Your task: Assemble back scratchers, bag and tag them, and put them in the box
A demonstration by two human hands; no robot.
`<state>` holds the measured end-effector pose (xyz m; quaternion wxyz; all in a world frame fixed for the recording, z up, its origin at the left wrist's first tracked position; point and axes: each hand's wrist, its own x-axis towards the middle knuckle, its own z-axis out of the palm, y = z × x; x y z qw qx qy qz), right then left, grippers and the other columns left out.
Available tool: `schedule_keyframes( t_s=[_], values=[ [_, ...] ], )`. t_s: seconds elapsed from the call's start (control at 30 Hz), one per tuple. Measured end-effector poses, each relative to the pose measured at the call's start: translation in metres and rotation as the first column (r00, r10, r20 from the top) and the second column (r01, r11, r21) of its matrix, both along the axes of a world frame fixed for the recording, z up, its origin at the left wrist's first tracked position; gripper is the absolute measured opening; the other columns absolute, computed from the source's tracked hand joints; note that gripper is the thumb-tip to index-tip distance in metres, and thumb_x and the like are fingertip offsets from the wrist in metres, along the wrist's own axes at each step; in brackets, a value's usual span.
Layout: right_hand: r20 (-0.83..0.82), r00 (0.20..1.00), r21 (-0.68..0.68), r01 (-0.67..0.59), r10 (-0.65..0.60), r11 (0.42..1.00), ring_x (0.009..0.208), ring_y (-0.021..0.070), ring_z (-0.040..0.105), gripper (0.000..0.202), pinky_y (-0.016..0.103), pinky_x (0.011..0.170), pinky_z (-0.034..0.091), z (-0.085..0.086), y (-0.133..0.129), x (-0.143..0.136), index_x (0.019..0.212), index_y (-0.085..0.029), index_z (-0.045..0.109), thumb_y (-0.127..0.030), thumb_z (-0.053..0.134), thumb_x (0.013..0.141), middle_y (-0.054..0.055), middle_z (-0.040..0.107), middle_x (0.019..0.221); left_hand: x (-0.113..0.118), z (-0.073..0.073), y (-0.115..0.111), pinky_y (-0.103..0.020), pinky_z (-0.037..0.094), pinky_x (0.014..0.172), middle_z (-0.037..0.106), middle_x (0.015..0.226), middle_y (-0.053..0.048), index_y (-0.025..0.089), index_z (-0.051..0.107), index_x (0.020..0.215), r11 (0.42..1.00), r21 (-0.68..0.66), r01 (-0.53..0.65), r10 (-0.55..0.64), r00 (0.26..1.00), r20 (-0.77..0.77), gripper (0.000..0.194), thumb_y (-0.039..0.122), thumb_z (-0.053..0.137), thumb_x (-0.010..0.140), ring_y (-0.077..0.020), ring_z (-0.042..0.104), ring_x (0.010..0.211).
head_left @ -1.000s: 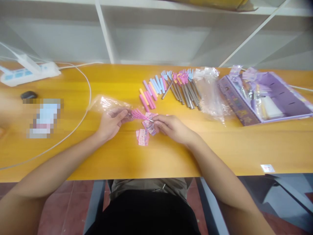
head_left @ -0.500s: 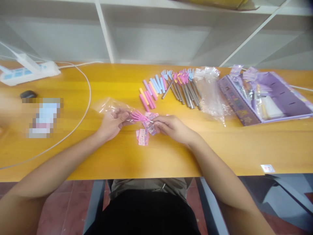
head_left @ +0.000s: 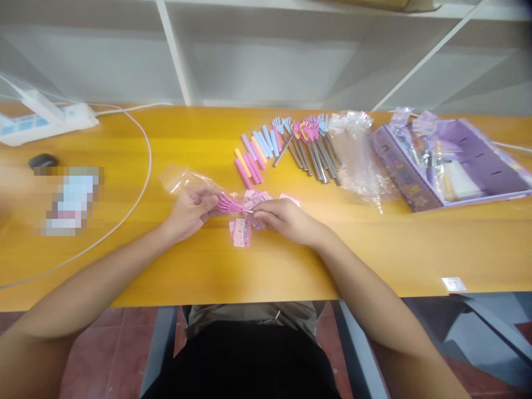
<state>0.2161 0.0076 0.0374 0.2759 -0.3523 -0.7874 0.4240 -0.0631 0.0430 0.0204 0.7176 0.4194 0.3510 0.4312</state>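
A pink back scratcher [head_left: 229, 204] with a hand-shaped head lies level between my hands. My right hand [head_left: 286, 220] pinches its metal rod, most of which is hidden by the fingers. My left hand [head_left: 189, 213] is closed on a clear plastic bag [head_left: 185, 180] that stretches out to the left, and the scratcher's fingertips reach the mouth of the bag. Whether they are inside it I cannot tell. Under and below the scratcher lie several pink printed cards [head_left: 241, 233] on the table.
Colored handle tubes [head_left: 251, 166] and back scratchers with metal rods [head_left: 320, 158] lie behind my hands. Clear bags [head_left: 357, 155] and a purple box [head_left: 446, 205] are to the right. A power strip [head_left: 50, 124], a cable [head_left: 150, 160] and a black object [head_left: 44, 161] are at left.
My right hand has moved slightly left, bringing the scratcher's head closer to my left fingers and the bag. More of a pink card shows behind my right hand.
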Motion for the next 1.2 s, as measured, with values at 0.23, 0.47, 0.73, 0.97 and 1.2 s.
schedule_keyframes(
  t_s=[0.23,0.47,0.73,0.97,1.2],
  values=[
    [-0.020,0.999,0.023,0.041,-0.040,0.999,0.073,0.0152,0.062,0.044,0.028,0.076,0.046,0.000,-0.001,-0.006,0.081,-0.021,0.065,-0.044,0.052,0.116,0.001,0.071,0.077,0.001,-0.005,-0.003,-0.050,0.072,0.098,0.084,0.092,-0.009,0.017,0.082,0.087,0.987,0.074,0.140,-0.139,0.990,-0.025,0.042,0.054,0.102,0.078,-0.0296,0.085,0.097],
    [-0.076,0.977,-0.061,0.194,-0.198,0.979,0.074,0.0166,0.070,0.018,0.029,0.076,0.048,-0.010,-0.011,-0.024,0.104,-0.024,0.065,-0.041,0.065,0.109,-0.001,0.075,0.079,-0.001,-0.012,-0.006,-0.047,0.068,0.103,0.087,0.105,-0.012,0.019,0.089,0.096,0.979,0.145,0.146,-0.126,0.982,-0.139,0.040,0.056,0.097,0.084,-0.0304,0.084,0.102],
    [-0.069,0.979,-0.186,0.175,-0.191,0.967,0.075,0.0171,0.071,0.042,0.029,0.077,0.050,-0.003,-0.023,-0.036,0.143,-0.024,0.046,-0.043,0.064,0.110,-0.003,0.077,0.083,0.000,-0.014,-0.010,-0.037,0.066,0.097,0.086,0.103,-0.011,0.018,0.090,0.100,0.961,0.203,0.189,-0.163,0.977,-0.139,0.040,0.055,0.095,0.087,-0.0251,0.082,0.098],
    [0.062,0.952,0.006,0.299,-0.299,0.954,0.067,0.0139,0.053,0.031,0.027,0.072,0.037,0.001,-0.018,-0.023,0.132,-0.020,0.059,-0.044,0.061,0.112,-0.008,0.055,0.071,0.002,0.001,-0.002,-0.028,0.062,0.073,0.082,0.092,-0.006,0.018,0.087,0.080,0.972,0.141,-0.187,0.176,0.980,0.088,0.035,0.046,0.106,0.073,-0.0150,0.074,0.077],
    [-0.015,0.972,-0.041,0.236,-0.236,0.971,0.063,0.0121,0.050,0.027,0.025,0.066,0.036,-0.008,-0.024,-0.034,0.119,-0.024,0.052,-0.046,0.064,0.110,-0.009,0.058,0.072,0.002,-0.007,-0.011,-0.027,0.056,0.070,0.074,0.082,-0.004,0.019,0.089,0.096,0.961,0.259,0.099,-0.075,0.992,-0.101,0.030,0.049,0.091,0.093,-0.0139,0.066,0.072]
  ],
)
